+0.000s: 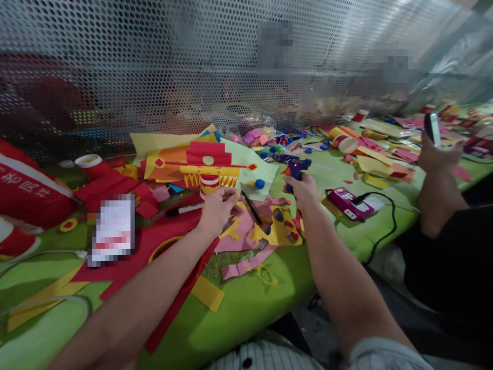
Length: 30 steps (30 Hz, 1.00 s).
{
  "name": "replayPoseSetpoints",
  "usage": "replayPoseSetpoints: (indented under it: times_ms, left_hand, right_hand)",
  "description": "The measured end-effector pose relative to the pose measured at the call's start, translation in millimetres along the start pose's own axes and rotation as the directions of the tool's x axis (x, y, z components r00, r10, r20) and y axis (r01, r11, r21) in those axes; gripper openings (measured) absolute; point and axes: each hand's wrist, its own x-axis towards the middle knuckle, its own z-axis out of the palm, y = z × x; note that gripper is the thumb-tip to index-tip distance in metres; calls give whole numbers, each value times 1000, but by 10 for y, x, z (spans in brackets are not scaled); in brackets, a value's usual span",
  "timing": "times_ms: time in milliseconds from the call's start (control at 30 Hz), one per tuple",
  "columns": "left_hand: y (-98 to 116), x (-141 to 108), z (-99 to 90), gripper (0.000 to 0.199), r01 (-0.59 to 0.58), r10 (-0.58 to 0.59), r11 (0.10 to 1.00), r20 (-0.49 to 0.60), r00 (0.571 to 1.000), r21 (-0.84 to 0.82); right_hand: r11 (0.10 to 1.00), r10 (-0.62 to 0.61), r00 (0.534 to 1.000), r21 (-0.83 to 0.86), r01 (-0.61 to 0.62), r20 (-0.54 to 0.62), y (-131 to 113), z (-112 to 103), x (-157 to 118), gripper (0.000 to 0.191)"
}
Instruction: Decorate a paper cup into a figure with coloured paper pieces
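Observation:
My left hand (220, 208) is closed in a pinch in front of a paper figure (206, 167) with a red hat, yellow face and folded yellow fringe. What its fingertips hold, if anything, is too small to make out. My right hand (303, 191) grips a dark blue glue gun (298, 166) with a small red light, its nozzle pointing left. Between my hands lies a black pen (251, 207) over pink and yellow paper scraps (283, 226). A black-and-white marker (186, 208) rests just left of my left hand.
A phone (112, 228) lies on red paper at left, near a red bag (29, 187). The purple power strip (349, 204) has a black cord over the table edge. Another person's hand (439, 156) holds a phone at right. Behind stands a perforated metal panel (215, 61).

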Motion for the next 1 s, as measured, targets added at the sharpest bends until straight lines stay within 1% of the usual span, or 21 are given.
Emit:
replayPoseSetpoints:
  times_ms: [67, 133, 200, 267, 333, 367, 433, 500, 600, 767, 900, 1000]
  left_hand:
    - [-4, 2, 3, 18, -6, 6, 1000, 12, 1000, -30]
    - [-7, 7, 2, 20, -9, 10, 998, 22, 1000, -61]
    - [-7, 14, -4, 23, -5, 6, 996, 12, 1000, -84]
    - [-2, 23, -13, 25, 4, -6, 995, -19, 1000, -96]
    - [6, 28, -21, 26, 5, -9, 995, -42, 999, -104]
    - [10, 29, -23, 24, 2, -7, 994, -47, 999, -109]
    - [20, 31, -23, 18, -1, -5, 992, -51, 999, -124]
    - [29, 34, -19, 13, 1, -11, 989, -64, 998, -150]
    - [43, 42, -16, 12, -14, -4, 980, -91, 996, -200]
    - [55, 56, -31, 13, -21, 0, 965, -83, 997, -263]
    - [55, 58, -40, 13, -27, 6, 953, -71, 997, -303]
    - [56, 51, -38, 14, -38, 18, 952, -67, 998, -304]
  right_hand:
    - [996, -10, 1000, 90, 10, 3, -92, -18, -57, 18]
    - [973, -47, 998, 227, 38, 31, -180, -51, -130, 22]
    - [936, -122, 990, 339, 91, 73, -256, -92, -218, 25]
    - [921, -205, 972, 358, 153, 114, -316, -133, -317, 23]
    - [925, -274, 943, 321, 204, 191, -359, -170, -414, 20]
    - [929, -302, 918, 296, 223, 256, -375, -186, -459, 20]
    - [936, -336, 865, 237, 261, 374, -397, -210, -537, 20]
    - [939, -344, 829, 177, 295, 440, -415, -225, -602, 20]
    - [944, -325, 816, 108, 313, 479, -450, -232, -686, 29]
    - [953, -222, 793, -45, 299, 567, -487, -218, -762, 42]
    - [945, -168, 786, -130, 301, 595, -453, -198, -745, 46]
    - [940, -149, 780, -159, 303, 608, -428, -187, -732, 45]
